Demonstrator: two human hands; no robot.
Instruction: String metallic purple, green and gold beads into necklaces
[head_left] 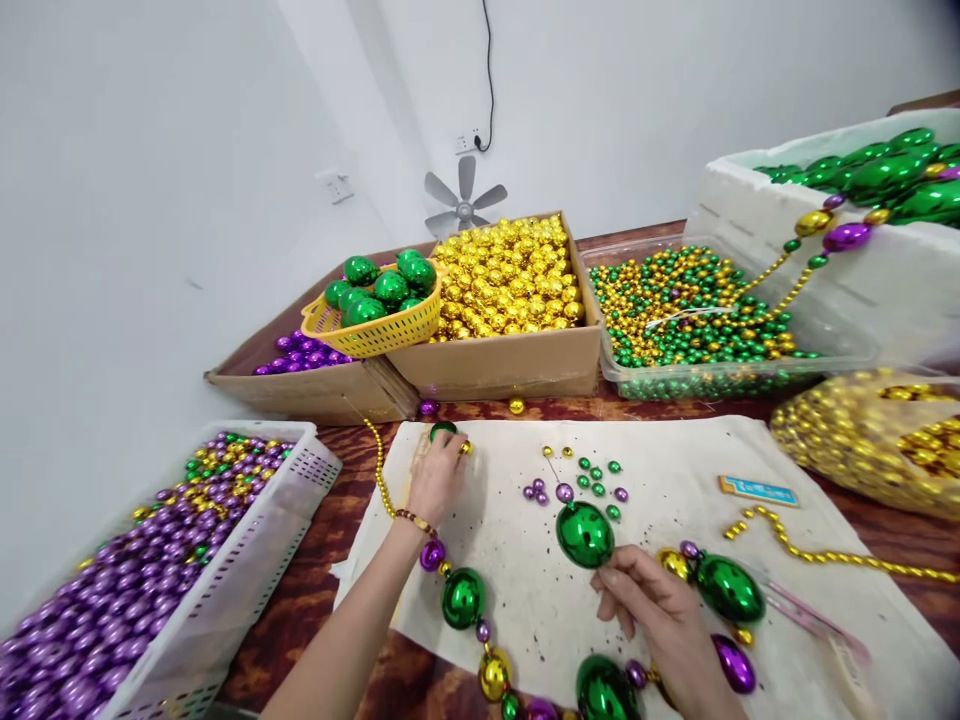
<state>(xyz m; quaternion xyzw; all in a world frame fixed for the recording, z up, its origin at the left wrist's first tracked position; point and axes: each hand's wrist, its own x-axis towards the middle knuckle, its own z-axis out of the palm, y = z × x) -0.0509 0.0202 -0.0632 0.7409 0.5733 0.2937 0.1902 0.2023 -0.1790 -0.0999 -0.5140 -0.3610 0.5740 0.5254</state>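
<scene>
My left hand (437, 478) reaches to the back left of the white cloth (517, 600), its fingers closed at a gold bead (466, 447), with a green ball (443, 429) just beyond. My right hand (637, 595) pinches at the lower end of a large green bead (585, 534); a small purple bead (564, 492) and a thin needle or wire stand above it. A strand with green, gold and purple beads, including a green ball (463, 598), curves below both hands. Small green beads (597, 474) and purple beads (535, 491) lie loose on the cloth.
Boxes of gold balls (510, 280) and purple balls (304, 352) stand behind, with a yellow basket (375, 335) on top. A clear bin (739, 372) and white foam box (795, 270) are at back right; a white crate (300, 490) stands left. A blue-labelled packet (758, 490) lies right.
</scene>
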